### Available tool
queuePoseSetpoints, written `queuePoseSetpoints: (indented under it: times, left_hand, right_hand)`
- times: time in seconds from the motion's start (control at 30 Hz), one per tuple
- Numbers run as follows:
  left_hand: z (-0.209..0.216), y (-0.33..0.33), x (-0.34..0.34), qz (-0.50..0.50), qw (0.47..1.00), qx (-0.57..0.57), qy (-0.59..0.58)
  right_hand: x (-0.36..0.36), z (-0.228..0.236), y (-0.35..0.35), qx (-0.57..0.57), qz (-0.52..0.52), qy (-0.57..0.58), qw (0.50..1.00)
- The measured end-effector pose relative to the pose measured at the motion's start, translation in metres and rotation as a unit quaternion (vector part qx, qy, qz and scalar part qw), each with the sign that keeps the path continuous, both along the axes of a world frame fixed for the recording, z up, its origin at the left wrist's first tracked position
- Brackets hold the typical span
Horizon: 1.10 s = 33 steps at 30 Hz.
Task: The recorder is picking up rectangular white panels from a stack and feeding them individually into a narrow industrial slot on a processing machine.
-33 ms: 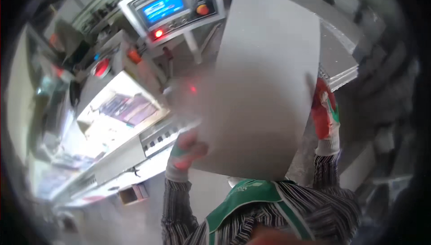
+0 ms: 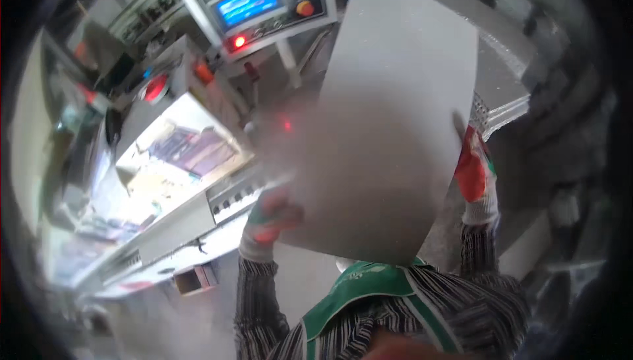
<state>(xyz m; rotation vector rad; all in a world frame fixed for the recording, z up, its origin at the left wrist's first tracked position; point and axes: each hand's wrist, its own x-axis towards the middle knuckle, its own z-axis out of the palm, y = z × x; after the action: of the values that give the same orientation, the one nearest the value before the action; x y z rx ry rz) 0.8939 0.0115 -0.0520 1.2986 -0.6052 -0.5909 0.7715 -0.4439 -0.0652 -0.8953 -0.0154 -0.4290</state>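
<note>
A large, flat grey sheet point(image 2: 395, 122) is held tilted in front of my chest, its near edge close to my green apron. My left hand point(image 2: 273, 215), in a red, green and white glove, is closed on the sheet's lower left edge; it is partly blurred. On the right edge, my right hand point(image 2: 475, 169) grips the sheet in a matching glove, its fingers partly hidden by the sheet. A grey blur covers the sheet's left part, so that edge is hard to make out.
A control panel point(image 2: 260, 7) with a lit blue screen and a red light stands beyond the sheet. To the right lies a stack of grey sheets point(image 2: 504, 96). A machine bench with a brightly lit box point(image 2: 184, 139) is on the left. A small open box point(image 2: 195, 281) sits below it.
The view has shifted slightly, so the panel and lit box appear a little further right. Both hands keep their hold on the sheet, which has hardly moved.
</note>
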Motion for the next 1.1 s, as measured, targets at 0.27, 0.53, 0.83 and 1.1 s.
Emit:
queuePoseSetpoints:
  times: [0.27,0.53,0.83,1.1]
  left_hand:
    - [-0.056,0.074,-0.005,0.177,0.984,0.028,0.018]
    - [-0.182,0.143,-0.11,0.425,0.895,0.128,-0.032]
    - [-0.089,0.01,-0.146,0.134,0.775,0.462,-0.409]
    - [-0.136,-0.02,-0.06,0.182,0.635,0.554,-0.507]
  right_hand:
    - [0.022,-0.03,0.121,0.026,0.071,0.081,0.994]
    - [0.02,-0.152,0.169,0.021,0.122,0.153,0.98]
    - [0.059,-0.191,0.203,0.256,0.163,0.167,0.938]
    - [0.109,-0.212,0.189,0.222,0.102,0.163,0.956]
